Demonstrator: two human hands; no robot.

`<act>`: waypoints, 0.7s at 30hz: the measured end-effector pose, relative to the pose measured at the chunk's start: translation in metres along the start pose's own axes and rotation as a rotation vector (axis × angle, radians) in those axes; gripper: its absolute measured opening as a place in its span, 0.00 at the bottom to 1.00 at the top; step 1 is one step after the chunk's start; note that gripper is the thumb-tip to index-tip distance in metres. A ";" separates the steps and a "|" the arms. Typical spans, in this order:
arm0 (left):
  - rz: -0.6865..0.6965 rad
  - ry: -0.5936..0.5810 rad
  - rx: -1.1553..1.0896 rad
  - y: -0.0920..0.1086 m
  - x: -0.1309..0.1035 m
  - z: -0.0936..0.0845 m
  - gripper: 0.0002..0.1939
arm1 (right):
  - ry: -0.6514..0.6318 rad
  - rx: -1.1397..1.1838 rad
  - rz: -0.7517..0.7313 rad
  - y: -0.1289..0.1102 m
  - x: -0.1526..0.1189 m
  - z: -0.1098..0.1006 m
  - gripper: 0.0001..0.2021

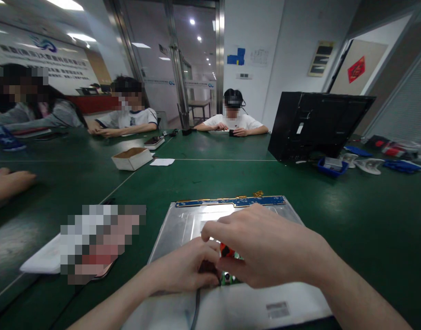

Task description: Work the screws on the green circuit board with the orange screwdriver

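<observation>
Before me lies a flat metal-backed display panel [169,231] with a blue circuit strip [231,201] along its far edge. My right hand [265,247] arches over the panel's middle, its fingers closed round the orange-red and black handle of what looks like a screwdriver [226,250]. Most of that tool is hidden by the fingers. Under it, part of a green circuit board [227,278] shows. My left hand [191,263] rests beside the board with its fingers curled together at the board's left side; what they pinch is hidden. A dark cable [196,307] runs from below them toward me.
Left of the panel lie a white flat item [45,256] and a blurred pinkish phone-like item [103,256]. Farther off are a cardboard box [131,159], white paper [162,162], a black monitor [316,123] and a blue tray [332,167]. Several people sit around the green table [210,176].
</observation>
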State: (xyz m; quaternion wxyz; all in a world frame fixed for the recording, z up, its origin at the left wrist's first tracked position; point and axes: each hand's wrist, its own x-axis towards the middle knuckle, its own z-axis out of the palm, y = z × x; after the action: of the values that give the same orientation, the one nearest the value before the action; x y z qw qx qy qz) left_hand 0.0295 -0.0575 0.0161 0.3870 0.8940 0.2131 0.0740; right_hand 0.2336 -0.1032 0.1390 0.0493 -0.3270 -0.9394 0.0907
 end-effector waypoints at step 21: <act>-0.028 -0.011 -0.086 0.002 0.000 -0.002 0.05 | 0.022 0.014 -0.003 0.001 -0.002 0.000 0.07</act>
State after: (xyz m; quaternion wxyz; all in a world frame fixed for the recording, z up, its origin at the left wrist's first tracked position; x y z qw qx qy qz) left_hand 0.0299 -0.0575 0.0192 0.4272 0.8739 0.2203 0.0725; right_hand 0.2354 -0.1033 0.1389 0.0622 -0.3263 -0.9386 0.0937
